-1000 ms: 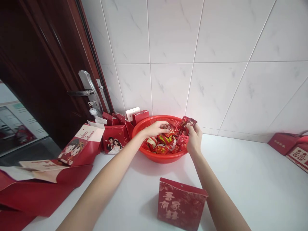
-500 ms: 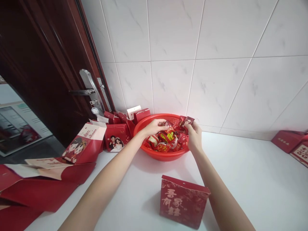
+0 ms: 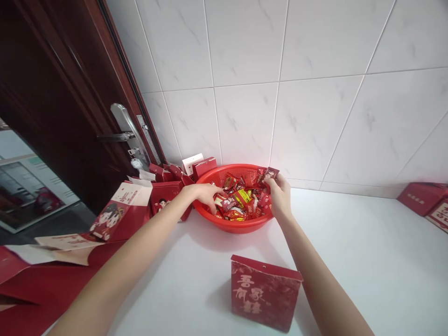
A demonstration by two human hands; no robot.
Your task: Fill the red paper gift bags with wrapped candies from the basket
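A red plastic basket [image 3: 233, 227] on the white table holds many wrapped candies [image 3: 241, 198], mostly red with some gold and yellow. Over its left side is my left hand [image 3: 205, 193], fingers apart and reaching down among the candies; no candy shows in its grasp. At the right rim my right hand [image 3: 281, 193] pinches a dark red candy packet [image 3: 271, 173] with pale lettering. Nearer to me a dark red gift box [image 3: 266, 294] with pale characters stands upright, beside my right forearm.
Red gift boxes [image 3: 119, 210] and partly folded ones crowd the left side. More small boxes [image 3: 205, 167] stand behind the basket's left end against the tiled wall [image 3: 245, 121]. Another red box [image 3: 418, 201] sits far right. A dark door with a handle [image 3: 121, 136] is at left.
My left hand has moved left and slightly down within the basket, from the middle to its left side, with fingers spread. My right hand keeps the candy packet at the right rim.
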